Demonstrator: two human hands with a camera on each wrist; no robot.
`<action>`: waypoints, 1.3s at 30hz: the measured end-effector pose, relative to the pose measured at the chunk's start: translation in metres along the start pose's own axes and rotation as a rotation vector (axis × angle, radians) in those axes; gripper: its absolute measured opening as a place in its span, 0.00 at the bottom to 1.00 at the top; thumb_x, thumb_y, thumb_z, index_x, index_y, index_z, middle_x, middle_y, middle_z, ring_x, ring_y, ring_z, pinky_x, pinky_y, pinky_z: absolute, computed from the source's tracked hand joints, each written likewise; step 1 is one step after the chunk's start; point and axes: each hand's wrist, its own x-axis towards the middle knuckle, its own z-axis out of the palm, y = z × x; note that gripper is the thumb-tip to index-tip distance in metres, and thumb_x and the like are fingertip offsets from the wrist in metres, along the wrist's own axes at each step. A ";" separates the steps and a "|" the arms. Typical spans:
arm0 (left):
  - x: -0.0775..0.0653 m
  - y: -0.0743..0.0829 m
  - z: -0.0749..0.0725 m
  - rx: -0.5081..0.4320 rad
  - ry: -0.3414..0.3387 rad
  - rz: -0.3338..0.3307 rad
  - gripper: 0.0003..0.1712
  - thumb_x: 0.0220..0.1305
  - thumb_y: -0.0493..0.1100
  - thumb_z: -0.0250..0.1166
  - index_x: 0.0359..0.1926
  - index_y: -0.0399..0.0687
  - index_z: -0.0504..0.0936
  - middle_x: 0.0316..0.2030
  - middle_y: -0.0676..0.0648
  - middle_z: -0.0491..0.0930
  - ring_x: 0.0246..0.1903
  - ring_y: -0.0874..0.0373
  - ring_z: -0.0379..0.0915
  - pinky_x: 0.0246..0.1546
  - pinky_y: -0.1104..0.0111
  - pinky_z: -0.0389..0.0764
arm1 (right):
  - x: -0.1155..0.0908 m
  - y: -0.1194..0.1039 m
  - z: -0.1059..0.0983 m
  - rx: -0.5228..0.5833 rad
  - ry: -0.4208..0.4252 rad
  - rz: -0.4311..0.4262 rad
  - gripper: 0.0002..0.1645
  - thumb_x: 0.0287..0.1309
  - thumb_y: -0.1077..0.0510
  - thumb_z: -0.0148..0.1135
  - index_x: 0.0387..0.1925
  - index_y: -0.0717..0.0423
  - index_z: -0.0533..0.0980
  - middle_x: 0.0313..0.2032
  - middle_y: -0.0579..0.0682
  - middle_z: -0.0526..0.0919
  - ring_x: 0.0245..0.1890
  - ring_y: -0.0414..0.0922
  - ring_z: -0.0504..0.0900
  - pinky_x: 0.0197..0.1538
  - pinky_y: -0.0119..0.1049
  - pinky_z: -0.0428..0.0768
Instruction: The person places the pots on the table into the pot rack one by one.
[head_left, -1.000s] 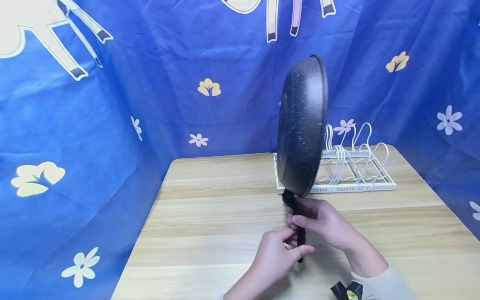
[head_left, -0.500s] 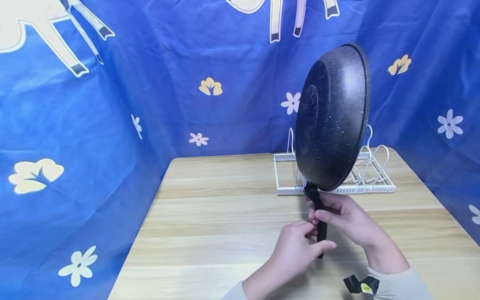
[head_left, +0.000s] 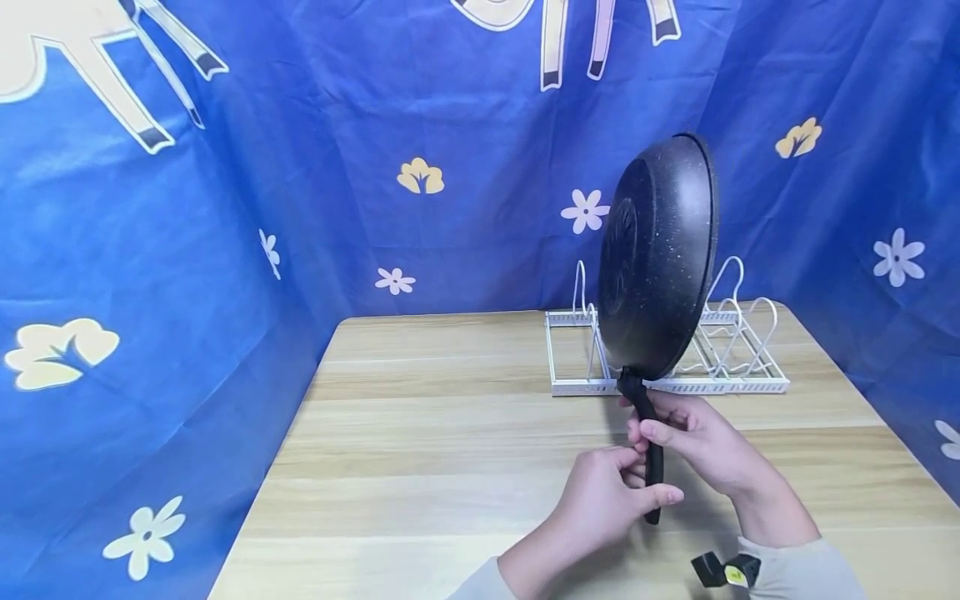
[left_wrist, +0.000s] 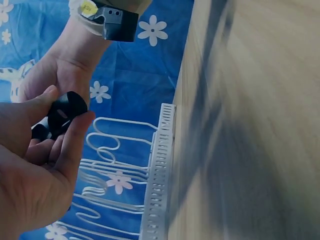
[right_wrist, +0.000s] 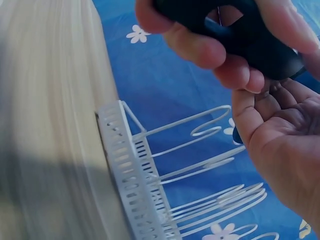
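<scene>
A black speckled frying pan stands on edge in the air, its handle pointing down toward me and its base facing left. My right hand grips the upper part of the handle, near the pan body. Lower down, my left hand holds the same handle between thumb and fingers; the left wrist view shows the handle's end there. Behind the pan is a white wire rack, partly hidden by it. Whether pan and rack touch, I cannot tell.
The rack stands at the back right of a wooden table, with upright wire loops at its right side. Blue patterned cloth hangs behind the table and along both sides.
The pan and both hands moved right in the head view, and the pan turned to show more of its base. Over the last half second the pan has come down. Both hands keep their hold.
</scene>
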 end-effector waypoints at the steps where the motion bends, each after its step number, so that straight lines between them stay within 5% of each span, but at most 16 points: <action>1: 0.001 0.000 0.001 -0.014 -0.003 -0.016 0.13 0.58 0.51 0.85 0.35 0.51 0.90 0.26 0.58 0.90 0.24 0.84 0.75 0.27 0.83 0.79 | 0.000 0.002 -0.001 0.011 -0.001 0.007 0.23 0.79 0.73 0.49 0.64 0.53 0.79 0.41 0.37 0.88 0.39 0.33 0.87 0.47 0.32 0.88; 9: 0.005 -0.004 0.008 -0.082 0.003 -0.088 0.11 0.58 0.48 0.85 0.34 0.50 0.91 0.24 0.57 0.90 0.23 0.82 0.76 0.26 0.82 0.78 | 0.001 0.014 -0.009 0.151 -0.034 0.068 0.23 0.80 0.72 0.47 0.64 0.53 0.79 0.42 0.38 0.88 0.41 0.32 0.86 0.49 0.30 0.86; 21: 0.012 -0.009 0.015 -0.120 0.008 -0.169 0.13 0.57 0.50 0.85 0.30 0.51 0.90 0.23 0.57 0.90 0.21 0.78 0.77 0.22 0.79 0.77 | 0.004 0.031 -0.018 0.221 -0.049 0.135 0.21 0.81 0.70 0.45 0.64 0.58 0.78 0.40 0.40 0.88 0.39 0.34 0.84 0.50 0.31 0.84; 39: 0.025 -0.020 0.021 -0.186 0.000 -0.206 0.14 0.61 0.50 0.83 0.29 0.48 0.90 0.24 0.54 0.91 0.16 0.72 0.75 0.19 0.76 0.72 | 0.009 0.058 -0.031 0.327 -0.063 0.230 0.20 0.84 0.67 0.44 0.63 0.55 0.78 0.41 0.39 0.89 0.40 0.33 0.84 0.47 0.26 0.84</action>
